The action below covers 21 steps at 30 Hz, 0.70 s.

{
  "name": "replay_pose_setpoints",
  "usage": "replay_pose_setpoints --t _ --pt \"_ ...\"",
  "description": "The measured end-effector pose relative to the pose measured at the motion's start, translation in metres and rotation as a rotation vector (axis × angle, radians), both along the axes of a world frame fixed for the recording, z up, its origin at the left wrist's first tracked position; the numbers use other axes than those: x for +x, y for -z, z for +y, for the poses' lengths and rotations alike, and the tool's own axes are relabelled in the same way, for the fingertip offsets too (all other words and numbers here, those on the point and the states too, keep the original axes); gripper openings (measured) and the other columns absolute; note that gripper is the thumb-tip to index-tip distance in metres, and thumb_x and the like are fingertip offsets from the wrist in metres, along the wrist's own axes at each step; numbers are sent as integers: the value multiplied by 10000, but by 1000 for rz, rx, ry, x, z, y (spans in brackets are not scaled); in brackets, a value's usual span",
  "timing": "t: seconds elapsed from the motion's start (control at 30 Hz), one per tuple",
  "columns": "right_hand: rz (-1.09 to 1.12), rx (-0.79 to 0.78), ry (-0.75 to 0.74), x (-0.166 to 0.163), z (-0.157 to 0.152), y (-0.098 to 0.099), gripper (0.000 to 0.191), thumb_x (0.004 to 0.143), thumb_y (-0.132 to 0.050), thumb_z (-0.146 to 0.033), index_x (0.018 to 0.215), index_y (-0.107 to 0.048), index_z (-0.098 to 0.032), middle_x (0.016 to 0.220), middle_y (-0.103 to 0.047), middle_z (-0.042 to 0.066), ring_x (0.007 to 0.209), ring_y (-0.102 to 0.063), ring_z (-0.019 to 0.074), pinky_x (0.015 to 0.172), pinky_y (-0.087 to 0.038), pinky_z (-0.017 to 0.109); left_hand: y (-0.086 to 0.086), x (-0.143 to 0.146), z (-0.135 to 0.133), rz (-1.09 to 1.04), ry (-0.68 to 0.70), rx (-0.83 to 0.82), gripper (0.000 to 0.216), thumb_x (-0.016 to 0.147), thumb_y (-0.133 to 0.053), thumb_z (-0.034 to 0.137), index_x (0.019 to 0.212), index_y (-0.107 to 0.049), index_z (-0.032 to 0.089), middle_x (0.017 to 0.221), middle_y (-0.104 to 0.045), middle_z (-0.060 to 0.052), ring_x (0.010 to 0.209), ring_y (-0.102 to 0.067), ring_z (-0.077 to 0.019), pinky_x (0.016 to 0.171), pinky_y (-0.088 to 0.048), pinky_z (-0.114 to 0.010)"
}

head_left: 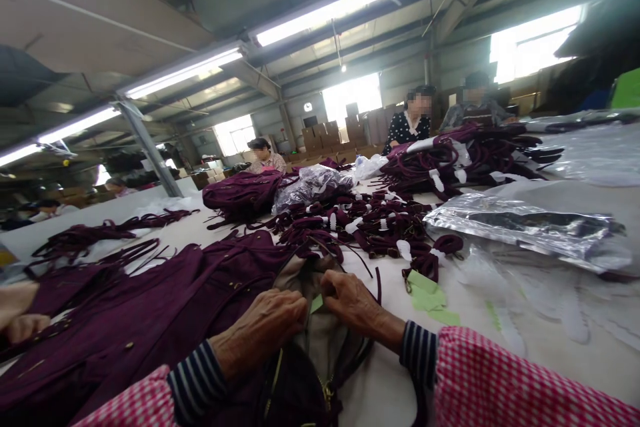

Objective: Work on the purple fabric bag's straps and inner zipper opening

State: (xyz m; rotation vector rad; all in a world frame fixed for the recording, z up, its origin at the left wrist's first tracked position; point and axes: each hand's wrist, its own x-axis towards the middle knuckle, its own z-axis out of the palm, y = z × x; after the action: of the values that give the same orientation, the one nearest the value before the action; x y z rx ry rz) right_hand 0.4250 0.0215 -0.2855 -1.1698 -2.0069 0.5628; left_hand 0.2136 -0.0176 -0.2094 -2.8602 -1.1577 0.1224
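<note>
A dark maroon bag (287,383) lies in front of me with its zipped opening spread, showing a beige lining (325,340). My left hand (273,320) is closed on the left side of the opening, its fingertips hidden. Opposite it, my right hand (350,297) has its fingers curled and pinched on the lining. A small green slip (317,303) shows between the two hands, against the lining; which fingers touch it, if any, I cannot tell. A gold-coloured zipper (327,392) hangs along the near edge.
More maroon bags (165,300) lie to the left, where another person's hand (20,313) reaches in. Maroon straps (360,217) with white tags are heaped ahead. Green slips (427,293) and clear plastic bags (530,227) are on the right. Co-workers sit across the table.
</note>
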Motion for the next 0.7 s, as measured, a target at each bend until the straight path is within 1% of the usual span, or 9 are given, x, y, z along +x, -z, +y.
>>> replay_pose_setpoints --t 0.1,0.17,0.23,0.3,0.4,0.47,0.6,0.7 --pt "3 30 3 -1 -1 11 236 718 -534 -49 877 -643 -184 824 -672 17 786 -589 167 708 -357 260 -3 2 -1 11 28 0 87 1013 -483 204 937 -526 211 936 -615 3 830 -545 -165 745 -335 -311" --pt "-11 43 -1 -6 0 17 243 739 -541 -62 913 -655 -187 858 -691 26 827 -607 181 741 -368 271 -6 4 -2 21 43 6 101 1020 -464 196 941 -526 207 929 -615 0 825 -545 -163 741 -340 -307" --pt "-44 59 -12 -10 0 19 257 755 -551 -71 955 -663 -188 900 -705 35 875 -620 196 768 -375 279 -6 5 -2 28 52 19 97 1020 -466 196 944 -526 206 931 -617 -1 824 -548 -164 733 -341 -307" --pt "-89 76 -4 -11 -2 17 251 773 -554 -72 969 -663 -186 919 -707 43 889 -624 202 768 -374 284 -5 5 -1 30 57 30 89 1019 -475 202 946 -525 207 933 -621 -1 828 -554 -165 728 -338 -309" --pt "-187 78 25 -8 -6 9 181 823 -551 -88 920 -669 -185 894 -706 47 836 -625 197 719 -357 291 -5 5 -2 40 48 39 90 1016 -486 205 936 -527 207 926 -627 2 827 -560 -165 722 -335 -310" --pt "-242 90 18 -8 -7 6 157 838 -562 -101 893 -679 -190 897 -706 45 813 -622 190 691 -345 293 -7 7 -3 58 40 34 106 1013 -479 185 917 -521 203 919 -627 2 810 -553 -163 711 -335 -312" --pt "-315 165 -39 -16 -1 8 155 850 -555 -101 863 -686 -184 884 -688 45 767 -598 176 652 -338 293 -11 10 -4 66 72 47 135 1001 -450 137 897 -507 201 915 -612 1 765 -514 -165 690 -336 -328" --pt "-341 233 -169 -20 3 13 183 854 -518 -66 846 -671 -166 888 -668 55 763 -574 175 661 -368 294 -12 13 -2 61 92 57 149 1005 -448 129 891 -511 200 926 -609 -16 797 -507 -179 690 -355 -330"
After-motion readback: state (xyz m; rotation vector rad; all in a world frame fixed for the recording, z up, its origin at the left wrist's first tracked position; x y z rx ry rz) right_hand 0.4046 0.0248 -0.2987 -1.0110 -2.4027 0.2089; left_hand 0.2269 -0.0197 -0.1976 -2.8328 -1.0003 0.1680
